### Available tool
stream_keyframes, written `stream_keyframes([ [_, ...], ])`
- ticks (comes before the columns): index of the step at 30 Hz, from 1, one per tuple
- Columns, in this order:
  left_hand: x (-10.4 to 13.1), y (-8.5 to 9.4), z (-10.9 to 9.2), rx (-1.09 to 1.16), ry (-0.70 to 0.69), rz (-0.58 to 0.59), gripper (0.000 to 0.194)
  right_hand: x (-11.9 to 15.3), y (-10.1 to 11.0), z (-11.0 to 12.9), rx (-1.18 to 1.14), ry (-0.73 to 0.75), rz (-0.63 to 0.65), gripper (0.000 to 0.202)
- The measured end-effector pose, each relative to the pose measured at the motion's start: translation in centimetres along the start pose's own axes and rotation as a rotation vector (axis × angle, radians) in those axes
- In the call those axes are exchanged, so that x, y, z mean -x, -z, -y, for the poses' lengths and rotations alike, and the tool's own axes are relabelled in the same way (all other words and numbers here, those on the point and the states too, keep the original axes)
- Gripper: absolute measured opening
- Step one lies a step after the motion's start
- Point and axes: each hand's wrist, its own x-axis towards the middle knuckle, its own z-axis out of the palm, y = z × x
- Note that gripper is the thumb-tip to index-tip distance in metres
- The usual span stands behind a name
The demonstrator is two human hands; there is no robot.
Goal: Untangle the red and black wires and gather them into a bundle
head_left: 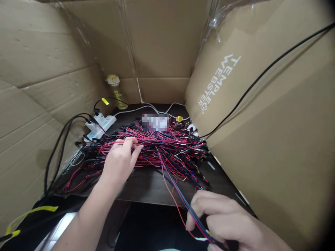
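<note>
Over the dark table (146, 184), the right hand (209, 216) curls closed round wires (180, 193); the left hand (125, 153) pinches lightly, its hold unclear.

Wire bundle (180, 195) — in right hand (227, 216) (red, blue)

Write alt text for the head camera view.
A left hand touches a heap of red and dark wires on a dark table, while a right hand grips a bundle running from it. Cardboard stands around, a bottle and power strip at left.
</note>
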Motion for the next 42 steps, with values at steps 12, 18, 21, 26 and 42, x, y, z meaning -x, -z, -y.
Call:
stream_keyframes([
  [12,8.2,6.7,-7.6,-0.086,0.051,0.262,0.043,-0.4,1.3,-1.2,-0.031,-0.123,-0.162,0.031],
  [18,3.9,3.3,-8.5,0.143,-0.151,0.321,0.048,-0.6,1.3,-3.1,0.066,-0.268,-0.146,0.033],
  [21,0.1,0.2,-7.3,0.164,-0.316,0.415,0.040,-0.8,1.4,-4.1,0.114,-0.324,-0.158,0.035],
  [26,-2.8,-1.6,-3.8,0.216,-0.430,0.322,0.024,-0.5,1.0,-6.5,0.354,-0.400,-0.233,0.034],
  [42,-2.7,1.0,-7.1,0.353,-0.553,0.394,0.028,5.3,-8.0,-3.0,0.741,-0.438,-0.506,0.034],
])
